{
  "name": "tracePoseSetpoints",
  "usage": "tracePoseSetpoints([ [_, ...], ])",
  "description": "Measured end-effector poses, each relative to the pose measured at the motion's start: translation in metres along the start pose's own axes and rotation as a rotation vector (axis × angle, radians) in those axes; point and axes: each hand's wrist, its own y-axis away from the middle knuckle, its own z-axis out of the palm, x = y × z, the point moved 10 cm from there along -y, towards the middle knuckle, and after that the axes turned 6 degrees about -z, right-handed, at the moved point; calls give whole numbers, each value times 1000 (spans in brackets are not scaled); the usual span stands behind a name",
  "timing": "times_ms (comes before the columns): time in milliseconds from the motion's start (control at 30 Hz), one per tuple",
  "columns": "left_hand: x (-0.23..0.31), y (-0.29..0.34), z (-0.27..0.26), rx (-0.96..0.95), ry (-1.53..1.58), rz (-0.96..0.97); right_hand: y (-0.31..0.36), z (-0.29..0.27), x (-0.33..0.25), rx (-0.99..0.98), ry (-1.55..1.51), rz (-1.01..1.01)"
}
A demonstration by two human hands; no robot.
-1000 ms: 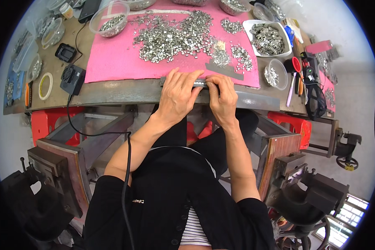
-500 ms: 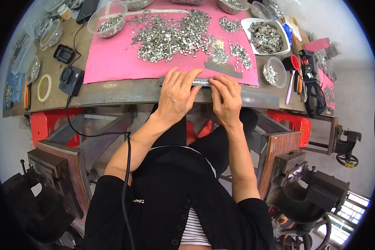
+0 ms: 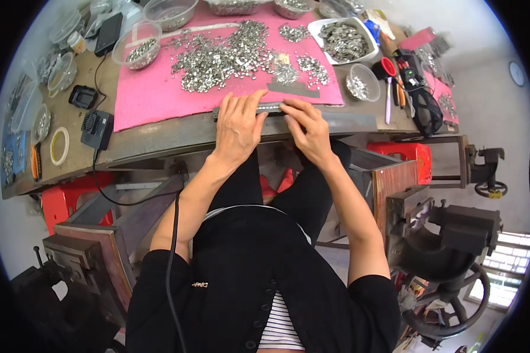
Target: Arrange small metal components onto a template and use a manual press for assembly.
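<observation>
At the bench's near edge lies a narrow dark metal bar (image 3: 270,108) with a row of small shiny metal pieces along it. My left hand (image 3: 237,130) is closed over its left part, fingers on top and thumb on the near side. My right hand (image 3: 308,132) is closed at the bar's right end, index finger and thumb bent against it; the exact contact under the fingertips is hidden. Just beyond is a pink mat (image 3: 144,100) with a wide heap of small silver metal pieces (image 3: 218,62). Thin pins (image 3: 285,73) lie closer to my right hand, near a flat grey strip (image 3: 292,90).
A white tray (image 3: 368,54) of metal parts and a clear round tub (image 3: 373,88) stand at the right, beside pliers and a purple-handled tool (image 3: 388,109). More tubs line the back and left. A black cable (image 3: 141,203) crosses my left arm. Vises (image 3: 418,229) flank me.
The view has turned a little, so the bench appears tilted and shifted left. Both hands stay at the bar; my right fingers have shifted slightly along its right end.
</observation>
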Motion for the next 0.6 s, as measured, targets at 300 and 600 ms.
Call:
tracePoseSetpoints([
  [300,-55,16,-53,-59,-236,-136,-9,0,24,-121,-281,215],
  [600,13,-22,3,-148,238,-20,54,-94,16,145,-238,268],
])
